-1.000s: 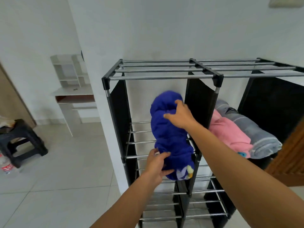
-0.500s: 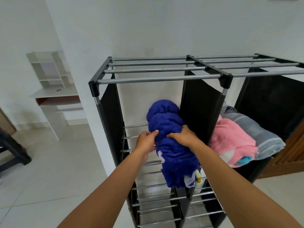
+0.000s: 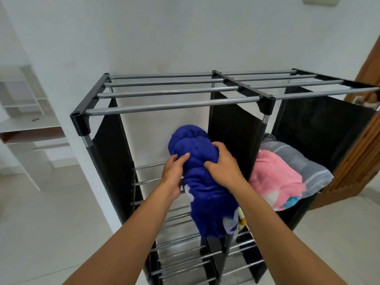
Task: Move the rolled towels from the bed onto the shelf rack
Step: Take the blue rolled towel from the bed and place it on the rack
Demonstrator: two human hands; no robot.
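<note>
A rolled dark blue towel (image 3: 207,202) lies lengthwise on the upper bars of the left compartment of the black shelf rack (image 3: 170,105), against the middle divider. Its near end hangs past the front bar. My left hand (image 3: 174,171) grips its left side and my right hand (image 3: 222,167) presses on its top right. In the right compartment a rolled pink towel (image 3: 275,182) and a rolled grey striped towel (image 3: 302,167) lie side by side. The bed is out of view.
The rack stands against a white wall, with bare metal bars on top and on lower levels. A white desk with a small shelf unit (image 3: 26,124) stands at the left. A wooden door (image 3: 362,140) is at the right. Pale floor tiles lie around.
My view came closer to the rack and higher. The blue towel slid further in along the bars, and both hands shifted up to its middle.
</note>
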